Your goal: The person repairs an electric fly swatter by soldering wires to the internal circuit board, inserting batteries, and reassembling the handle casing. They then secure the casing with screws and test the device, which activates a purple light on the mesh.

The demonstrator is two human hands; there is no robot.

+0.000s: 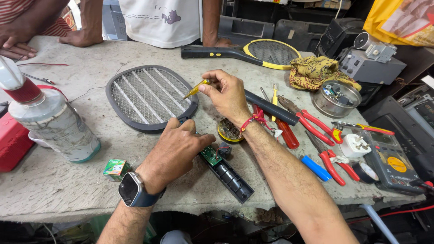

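Racket handle (226,174) lies open under left hand (174,153); steel bowl (337,100) holds small parts.

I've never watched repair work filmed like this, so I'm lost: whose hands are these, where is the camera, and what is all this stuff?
The camera sits on a person's head and looks down at their own two hands. The left hand presses on the opened handle of a grey mosquito racket, where a green circuit board shows. The right hand holds a yellow screwdriver. On the worn table lie red pliers, a multimeter, a bottle and a second, yellow racket. Other people stand across the table.
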